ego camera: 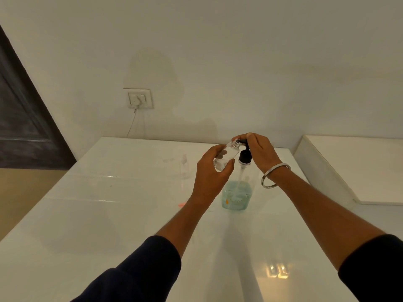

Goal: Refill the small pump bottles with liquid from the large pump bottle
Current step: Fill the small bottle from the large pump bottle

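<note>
Nearest to us, our two forearms reach forward over the glossy white table, dark sleeves pushed back, a metal bangle loose on the right wrist. Between them stands the large pump bottle, upright, its clear body holding pale blue liquid only in the lower part; the print on its front is too small to read.

Just above it, our left hand grasps a small clear bottle, fingers and thumb wrapped around its body. The bottle is tilted, its long axis running up and to the right, so its open threaded neck meets the spout of the black pump head. Our right hand lies over the top of that pump head, fingers curled down on it. We judge this the filling step: the neck must stay under the spout while the right hand presses.

Farther off, left of the hands, another small clear pump bottle stands faintly visible. On the wall beyond, a socket has a cable hanging. No brand is legible anywhere.
</note>
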